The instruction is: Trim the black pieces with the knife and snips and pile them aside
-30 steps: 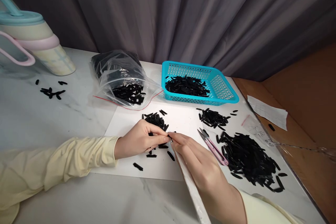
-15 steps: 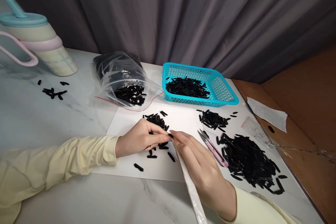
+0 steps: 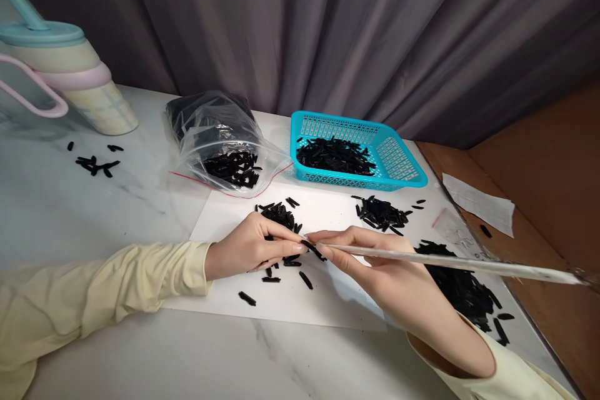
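Note:
Between the fingertips of my left hand (image 3: 255, 247) is one end of a small black strip (image 3: 314, 250), held over the white paper (image 3: 225, 297). My right hand (image 3: 394, 275) is closed on a long, thin whitish stick (image 3: 450, 261), pinched near its left end beside the strip. The stick stretches right past the table's edge. A small black pile (image 3: 280, 215) lies just behind my left fingers, and a few loose strips lie on the paper in front of them.
An open zip bag (image 3: 225, 137) with black pieces stands behind, beside a blue basket (image 3: 359, 181) holding more. Other black piles (image 3: 382, 212) lie to the right, the largest (image 3: 469, 294) partly behind my right hand. A tumbler (image 3: 94, 90) stands at the far left.
My right hand has turned and moved right, swinging the stick from pointing down toward me to pointing right. It now hides the pink snips. More of the black strip shows. My left hand has barely moved.

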The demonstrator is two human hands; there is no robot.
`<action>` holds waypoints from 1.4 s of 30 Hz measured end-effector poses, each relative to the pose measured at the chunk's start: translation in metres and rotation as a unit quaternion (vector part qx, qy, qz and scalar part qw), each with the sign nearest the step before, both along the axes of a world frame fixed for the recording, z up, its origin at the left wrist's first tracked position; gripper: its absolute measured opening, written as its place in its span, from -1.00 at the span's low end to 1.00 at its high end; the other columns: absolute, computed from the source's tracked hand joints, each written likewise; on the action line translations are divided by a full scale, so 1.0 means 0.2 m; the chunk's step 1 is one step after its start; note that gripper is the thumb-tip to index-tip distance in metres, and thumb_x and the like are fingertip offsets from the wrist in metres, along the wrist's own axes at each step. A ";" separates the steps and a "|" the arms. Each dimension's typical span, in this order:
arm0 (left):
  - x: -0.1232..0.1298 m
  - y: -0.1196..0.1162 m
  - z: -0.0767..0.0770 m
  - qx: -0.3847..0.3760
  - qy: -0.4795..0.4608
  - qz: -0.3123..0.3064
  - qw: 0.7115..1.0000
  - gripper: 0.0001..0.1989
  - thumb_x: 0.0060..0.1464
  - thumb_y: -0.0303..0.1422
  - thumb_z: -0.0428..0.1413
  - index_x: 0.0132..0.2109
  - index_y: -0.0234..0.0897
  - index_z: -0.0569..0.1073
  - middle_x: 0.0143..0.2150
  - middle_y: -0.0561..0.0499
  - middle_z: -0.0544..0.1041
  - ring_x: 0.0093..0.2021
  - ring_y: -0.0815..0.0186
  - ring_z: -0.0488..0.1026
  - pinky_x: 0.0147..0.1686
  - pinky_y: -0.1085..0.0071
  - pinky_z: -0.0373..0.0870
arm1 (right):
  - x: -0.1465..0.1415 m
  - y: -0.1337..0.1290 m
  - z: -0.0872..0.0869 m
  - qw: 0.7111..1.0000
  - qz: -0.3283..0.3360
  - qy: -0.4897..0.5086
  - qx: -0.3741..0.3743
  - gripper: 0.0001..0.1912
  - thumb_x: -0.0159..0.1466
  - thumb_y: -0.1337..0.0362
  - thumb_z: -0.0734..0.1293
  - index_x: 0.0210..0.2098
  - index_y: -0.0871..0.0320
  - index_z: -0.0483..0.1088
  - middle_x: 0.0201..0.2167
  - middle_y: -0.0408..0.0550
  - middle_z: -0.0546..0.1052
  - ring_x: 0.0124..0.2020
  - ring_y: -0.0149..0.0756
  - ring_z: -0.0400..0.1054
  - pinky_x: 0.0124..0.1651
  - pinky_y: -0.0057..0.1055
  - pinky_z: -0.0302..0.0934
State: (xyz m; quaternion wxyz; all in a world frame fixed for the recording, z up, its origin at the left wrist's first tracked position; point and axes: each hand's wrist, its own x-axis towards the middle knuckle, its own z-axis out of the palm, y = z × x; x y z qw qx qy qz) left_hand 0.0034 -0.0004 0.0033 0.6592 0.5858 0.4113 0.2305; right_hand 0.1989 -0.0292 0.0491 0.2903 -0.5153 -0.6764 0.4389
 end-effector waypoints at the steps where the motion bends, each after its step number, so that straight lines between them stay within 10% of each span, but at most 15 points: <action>1: 0.00 0.00 0.00 0.000 -0.002 -0.002 1.000 -0.76 0.03 -0.35 0.10 -0.29 -0.48 0.56 -0.80 0.20 0.16 -0.76 0.56 0.00 -0.75 0.58 -0.11 | 0.00 0.00 0.01 1.000 0.000 0.008 -0.012 -0.84 0.20 0.28 0.31 -0.48 0.11 0.49 -0.25 -0.09 0.58 -0.21 -0.26 0.48 -0.16 -0.43 0.37; 42: -0.01 0.00 0.01 0.003 -0.011 -0.011 1.000 -0.74 0.03 -0.36 0.10 -0.22 -0.48 0.58 -0.80 0.19 0.15 -0.75 0.55 0.02 -0.74 0.57 -0.08 | 0.00 0.01 0.01 1.000 -0.004 0.012 0.003 -0.88 0.17 0.30 0.34 -0.45 0.08 0.53 -0.32 -0.12 0.60 -0.28 -0.25 0.50 -0.19 -0.40 0.41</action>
